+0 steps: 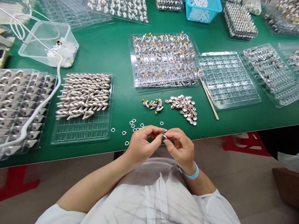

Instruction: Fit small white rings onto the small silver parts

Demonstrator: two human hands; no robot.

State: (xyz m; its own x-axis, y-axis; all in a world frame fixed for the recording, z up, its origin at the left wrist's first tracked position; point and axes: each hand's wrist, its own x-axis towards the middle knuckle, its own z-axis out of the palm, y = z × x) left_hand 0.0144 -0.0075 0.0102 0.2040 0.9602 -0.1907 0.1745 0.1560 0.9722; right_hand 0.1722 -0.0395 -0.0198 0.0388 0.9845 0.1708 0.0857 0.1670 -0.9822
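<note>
My left hand and my right hand meet at the near edge of the green table, fingertips pinched together on a small white earbud part. A blue band sits on my right wrist. Just beyond my fingers lie several small white rings. Farther out sit a few white stem pieces with yellow tips and a pile of small round caps.
A clear tray of earbud shells stands in the middle, an empty clear tray to its right with a wooden stick beside it. At the left lie trays of white stems, a white cable, a clear box. A blue basket stands at the back.
</note>
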